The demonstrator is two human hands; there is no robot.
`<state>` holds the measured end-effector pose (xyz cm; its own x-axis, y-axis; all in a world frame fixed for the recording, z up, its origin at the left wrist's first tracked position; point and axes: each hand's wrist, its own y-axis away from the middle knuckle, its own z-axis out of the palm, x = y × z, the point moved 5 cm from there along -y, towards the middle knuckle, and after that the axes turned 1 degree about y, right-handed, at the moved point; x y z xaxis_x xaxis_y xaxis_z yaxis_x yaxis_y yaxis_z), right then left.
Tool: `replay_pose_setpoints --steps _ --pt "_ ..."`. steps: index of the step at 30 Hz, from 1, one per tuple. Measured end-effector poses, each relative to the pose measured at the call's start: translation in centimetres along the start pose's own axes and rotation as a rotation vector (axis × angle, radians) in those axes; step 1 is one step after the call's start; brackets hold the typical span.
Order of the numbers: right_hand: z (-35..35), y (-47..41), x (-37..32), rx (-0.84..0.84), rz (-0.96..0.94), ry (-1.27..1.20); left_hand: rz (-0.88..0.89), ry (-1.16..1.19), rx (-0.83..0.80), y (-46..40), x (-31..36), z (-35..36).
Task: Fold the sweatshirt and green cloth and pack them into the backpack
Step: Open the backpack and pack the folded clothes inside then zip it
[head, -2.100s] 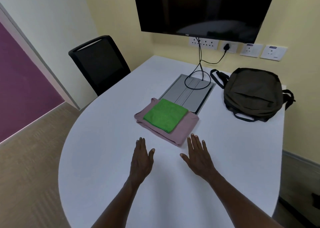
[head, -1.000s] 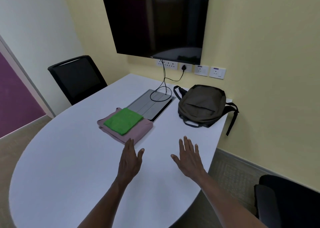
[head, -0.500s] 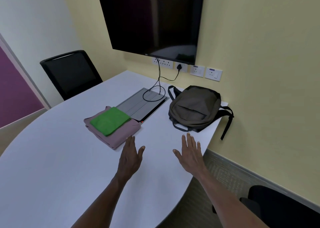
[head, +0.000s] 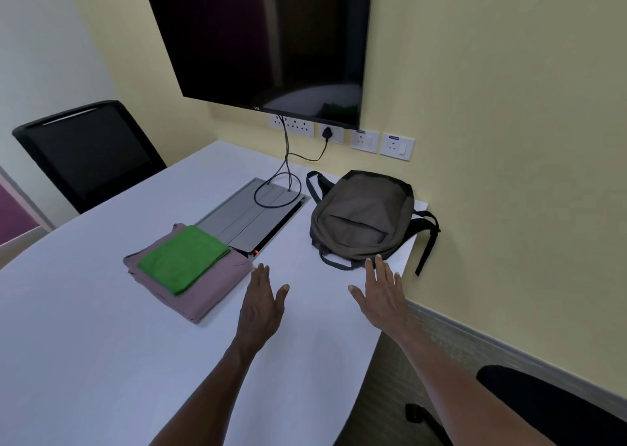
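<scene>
Your left hand (head: 259,304) is extended over the white table (head: 84,360) with fingers straight and together, thumb spread, holding nothing; its fingertips lie just beside the near corner of the folded sweatshirt (head: 207,289). Your right hand (head: 381,296) is likewise flat and empty, fingers straight, with the fingertips at the lower edge of the backpack (head: 359,218) (whether they touch it cannot be determined).

The mauve sweatshirt lies folded on the table, and the green cloth (head: 183,259), also folded, rests on top of it. The olive backpack lies flat near the table's far right corner, its front pocket facing up; its contents are not visible. Between the clothing and the backpack sits a grey cable hatch (head: 247,218) with a looped black cable (head: 281,187). A wall-mounted screen (head: 264,38) hangs above.
</scene>
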<state>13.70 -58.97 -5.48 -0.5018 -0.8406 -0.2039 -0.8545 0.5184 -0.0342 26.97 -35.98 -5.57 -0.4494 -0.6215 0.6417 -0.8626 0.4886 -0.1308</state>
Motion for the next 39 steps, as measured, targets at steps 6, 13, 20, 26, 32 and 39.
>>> replay_pose_setpoints --steps 6,13,20,26,32,39 --pt "-0.6 -3.3 1.8 0.019 -0.014 0.011 -0.025 -0.016 0.017 -2.3 0.2 0.7" --pt "0.1 -8.3 6.5 0.011 -0.015 -0.005 -0.050 -0.044 0.035 -6.8 2.6 4.0" --pt "1.9 -14.8 12.4 -0.090 0.001 -0.068 -0.057 -0.060 -0.026 -11.9 7.4 10.6" --pt "4.3 -20.2 17.4 -0.111 0.066 -0.171 -0.031 -0.004 -0.102 -15.5 11.3 15.1" --pt "7.3 -23.2 20.0 -0.327 0.496 -0.639 -0.106 -0.039 -0.152 -17.0 11.1 17.4" --pt "11.8 -24.0 18.5 -0.371 1.027 -1.351 -0.296 -0.029 -0.115 -19.2 9.6 17.0"
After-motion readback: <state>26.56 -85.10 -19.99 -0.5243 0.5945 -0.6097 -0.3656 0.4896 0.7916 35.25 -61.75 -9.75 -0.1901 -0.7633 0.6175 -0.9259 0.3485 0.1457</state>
